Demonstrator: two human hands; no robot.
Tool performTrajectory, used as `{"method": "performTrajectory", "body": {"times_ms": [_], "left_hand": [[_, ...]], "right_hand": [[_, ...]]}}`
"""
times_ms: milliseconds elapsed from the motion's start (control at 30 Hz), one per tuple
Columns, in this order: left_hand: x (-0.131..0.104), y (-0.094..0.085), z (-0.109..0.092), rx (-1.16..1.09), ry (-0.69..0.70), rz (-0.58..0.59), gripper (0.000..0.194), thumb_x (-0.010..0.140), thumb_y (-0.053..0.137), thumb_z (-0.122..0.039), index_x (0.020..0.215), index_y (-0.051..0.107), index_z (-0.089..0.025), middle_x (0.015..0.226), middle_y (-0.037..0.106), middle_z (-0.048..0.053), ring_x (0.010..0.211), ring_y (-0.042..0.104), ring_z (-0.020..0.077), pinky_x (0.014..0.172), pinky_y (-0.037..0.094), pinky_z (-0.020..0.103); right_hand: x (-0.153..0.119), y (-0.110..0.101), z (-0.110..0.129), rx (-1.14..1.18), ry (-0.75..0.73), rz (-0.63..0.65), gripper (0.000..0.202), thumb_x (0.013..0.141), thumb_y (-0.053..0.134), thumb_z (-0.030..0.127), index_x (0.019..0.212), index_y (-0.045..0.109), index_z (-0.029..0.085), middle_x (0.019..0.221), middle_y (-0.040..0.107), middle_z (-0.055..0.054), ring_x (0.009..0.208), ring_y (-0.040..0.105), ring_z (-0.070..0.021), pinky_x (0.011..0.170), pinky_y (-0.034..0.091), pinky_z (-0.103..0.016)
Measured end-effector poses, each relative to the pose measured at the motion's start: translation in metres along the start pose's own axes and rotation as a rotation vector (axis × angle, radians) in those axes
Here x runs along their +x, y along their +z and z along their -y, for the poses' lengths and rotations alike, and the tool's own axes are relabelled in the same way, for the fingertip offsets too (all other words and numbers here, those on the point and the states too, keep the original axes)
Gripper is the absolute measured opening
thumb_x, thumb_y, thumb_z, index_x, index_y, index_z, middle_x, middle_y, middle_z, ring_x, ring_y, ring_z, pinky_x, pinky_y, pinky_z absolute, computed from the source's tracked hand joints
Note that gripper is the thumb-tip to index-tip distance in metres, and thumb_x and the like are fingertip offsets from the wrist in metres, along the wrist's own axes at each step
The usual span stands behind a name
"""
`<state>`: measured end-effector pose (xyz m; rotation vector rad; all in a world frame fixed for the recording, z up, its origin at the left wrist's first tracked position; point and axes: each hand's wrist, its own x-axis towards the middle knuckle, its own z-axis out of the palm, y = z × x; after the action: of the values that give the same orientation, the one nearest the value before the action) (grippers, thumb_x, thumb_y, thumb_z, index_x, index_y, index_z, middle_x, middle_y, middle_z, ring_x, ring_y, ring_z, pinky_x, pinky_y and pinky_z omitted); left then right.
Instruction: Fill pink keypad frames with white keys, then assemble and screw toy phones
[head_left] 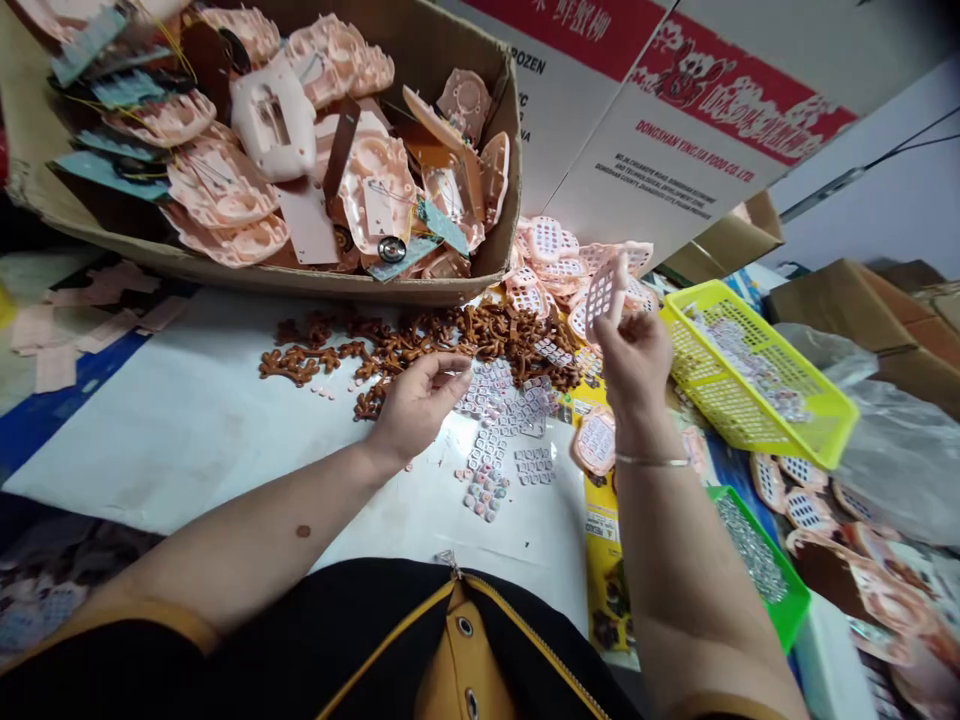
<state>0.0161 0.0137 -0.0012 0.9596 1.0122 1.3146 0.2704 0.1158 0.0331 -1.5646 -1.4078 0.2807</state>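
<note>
My right hand (pixel 639 358) grips a pink plastic keypad shell (pixel 606 292) with rows of holes, held tilted upright above the pile at the back right. My left hand (pixel 421 402) hovers over the work surface with thumb and fingers drawn together; whatever may be between the fingertips is too small to make out. Beside its fingertips lie printed button sheets (pixel 517 400) in pale grey. Brown branching plastic pieces (pixel 480 335) form a heap just behind. Another pink shell (pixel 596 440) rests by my right wrist.
A cardboard box (pixel 330 285) full of pink toy housings with wired circuit boards stands at the back left. More pink shells (pixel 551 245) are piled behind my right hand. On the right are a yellow basket (pixel 757 400) of button pieces and a green tray (pixel 795 600) of small shiny parts.
</note>
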Motion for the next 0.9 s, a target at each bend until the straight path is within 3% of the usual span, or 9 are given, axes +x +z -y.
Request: {"method": "performTrajectory", "body": {"times_ms": [67, 167, 267, 433, 600, 667, 767, 833, 900], "left_hand": [[-0.002, 0.002, -0.005, -0.126, -0.126, 0.044, 0.017, 0.082, 0.072, -0.021, 0.099, 0.068, -0.017, 0.105, 0.070, 0.005, 0.092, 0.065, 0.0132, 0.092, 0.050, 0.032], [-0.005, 0.005, -0.009, -0.274, -0.313, 0.098, 0.021, 0.081, 0.071, -0.016, 0.102, 0.067, -0.018, 0.105, 0.070, 0.004, 0.080, 0.065, 0.0107, 0.086, 0.051, 0.032], [-0.006, 0.006, -0.006, -0.350, -0.367, 0.138, 0.027, 0.078, 0.075, -0.015, 0.103, 0.067, -0.018, 0.104, 0.070, 0.003, 0.077, 0.066, 0.0096, 0.083, 0.051, 0.030], [-0.002, 0.001, 0.003, -0.414, -0.317, 0.232, 0.044, 0.070, 0.085, -0.030, 0.109, 0.067, -0.020, 0.105, 0.072, 0.004, 0.080, 0.068, 0.0119, 0.083, 0.052, 0.030], [-0.004, 0.001, 0.006, -0.389, -0.205, 0.364, 0.064, 0.062, 0.091, -0.045, 0.118, 0.065, -0.029, 0.120, 0.070, 0.004, 0.112, 0.067, 0.0199, 0.096, 0.051, 0.032], [-0.006, 0.003, 0.005, -0.361, -0.144, 0.386, 0.061, 0.063, 0.089, -0.048, 0.116, 0.064, -0.026, 0.119, 0.070, 0.004, 0.122, 0.064, 0.0260, 0.102, 0.050, 0.038], [-0.006, 0.002, -0.001, -0.349, -0.157, 0.367, 0.044, 0.077, 0.078, -0.040, 0.114, 0.064, -0.021, 0.118, 0.070, 0.007, 0.126, 0.062, 0.0313, 0.103, 0.051, 0.047], [-0.003, -0.002, -0.009, -0.369, -0.156, 0.325, 0.031, 0.090, 0.063, -0.036, 0.116, 0.064, -0.019, 0.119, 0.069, 0.009, 0.123, 0.064, 0.0311, 0.103, 0.051, 0.051], [0.001, -0.009, -0.020, -0.388, -0.103, 0.279, 0.032, 0.099, 0.047, -0.033, 0.122, 0.063, -0.017, 0.119, 0.069, 0.011, 0.119, 0.066, 0.0297, 0.104, 0.049, 0.054]], "right_hand": [[-0.038, -0.006, 0.006, -0.155, -0.279, -0.081, 0.018, 0.080, 0.064, 0.033, 0.076, 0.049, 0.024, 0.072, 0.059, 0.000, 0.066, 0.055, -0.0151, 0.065, 0.045, -0.033], [-0.092, -0.009, 0.018, -0.396, -0.720, -0.096, 0.010, 0.090, 0.061, 0.025, 0.085, 0.053, 0.024, 0.084, 0.069, -0.005, 0.077, 0.061, -0.0179, 0.072, 0.045, -0.034], [-0.128, -0.007, 0.031, -0.524, -0.923, -0.074, 0.010, 0.092, 0.061, 0.017, 0.091, 0.054, 0.023, 0.088, 0.073, -0.005, 0.079, 0.060, -0.0173, 0.074, 0.043, -0.032], [-0.148, -0.006, 0.044, -0.514, -0.944, -0.005, 0.010, 0.093, 0.059, 0.015, 0.091, 0.055, 0.023, 0.086, 0.073, -0.004, 0.079, 0.061, -0.0175, 0.078, 0.042, -0.032], [-0.162, 0.001, 0.053, -0.352, -0.793, 0.064, 0.009, 0.093, 0.057, 0.016, 0.089, 0.056, 0.023, 0.081, 0.071, -0.006, 0.074, 0.060, -0.0199, 0.069, 0.043, -0.034], [-0.168, 0.003, 0.057, -0.295, -0.804, 0.125, 0.008, 0.094, 0.056, 0.018, 0.089, 0.058, 0.023, 0.081, 0.070, -0.006, 0.074, 0.060, -0.0201, 0.068, 0.043, -0.035], [-0.168, -0.001, 0.062, -0.173, -0.839, 0.219, 0.008, 0.095, 0.061, 0.026, 0.102, 0.063, 0.023, 0.094, 0.073, -0.007, 0.085, 0.064, -0.0211, 0.075, 0.047, -0.037], [-0.163, -0.010, 0.062, -0.072, -0.780, 0.212, 0.023, 0.094, 0.064, 0.033, 0.114, 0.062, 0.022, 0.105, 0.072, -0.010, 0.097, 0.066, -0.0231, 0.082, 0.051, -0.039], [-0.157, -0.019, 0.057, -0.037, -0.678, 0.182, 0.025, 0.095, 0.063, 0.034, 0.117, 0.063, 0.021, 0.106, 0.072, -0.011, 0.099, 0.067, -0.0237, 0.083, 0.053, -0.040]]}}
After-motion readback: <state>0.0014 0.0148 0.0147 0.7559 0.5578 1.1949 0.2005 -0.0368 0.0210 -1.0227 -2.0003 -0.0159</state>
